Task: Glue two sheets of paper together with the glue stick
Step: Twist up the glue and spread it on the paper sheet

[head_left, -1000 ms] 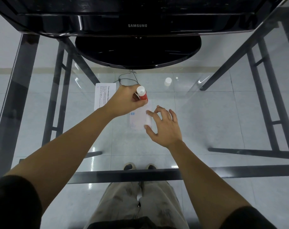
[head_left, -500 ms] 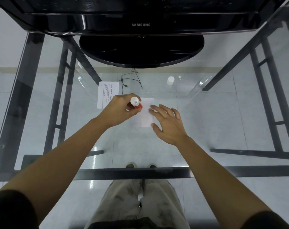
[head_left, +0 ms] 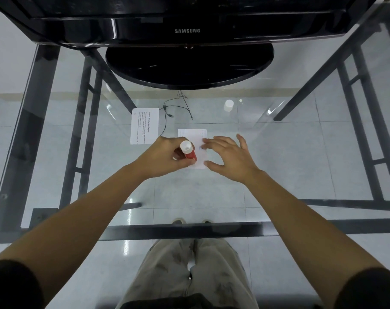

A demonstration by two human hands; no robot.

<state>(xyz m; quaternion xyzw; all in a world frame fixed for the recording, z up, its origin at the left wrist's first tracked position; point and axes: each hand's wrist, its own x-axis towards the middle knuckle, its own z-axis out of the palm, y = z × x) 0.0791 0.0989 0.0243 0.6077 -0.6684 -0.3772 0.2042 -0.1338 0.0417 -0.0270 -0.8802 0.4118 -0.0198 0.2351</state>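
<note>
Since the earlier frames the glue stick (head_left: pixel 189 152) has travelled down the small sheet (head_left: pixel 193 136) toward its near left corner, and the right hand (head_left: pixel 230 158) has gone from pinching the sheet to lying spread over it.

Glue stick: red barrel, white end uppermost, tilted, working end down on the sheet. Left hand (head_left: pixel 165 158): fingers curled round the barrel, firm grip. Right hand: fingers straight and splayed across the sheet's right side, thumb by the near right corner, holding it flat.

Second sheet, a printed report (head_left: pixel 144 126), lies just left of the left hand, apart from the small sheet. White cap (head_left: pixel 228 105) stands well apart, far right. All rest on a glass bench (head_left: pixel 290 163) before a monitor stand (head_left: pixel 189 65).

Risks, as judged: light paper on smooth glass may skid or crease under the stick's drag if the right hand eases; strokes overrunning the edge would smear glue onto the bench.
</note>
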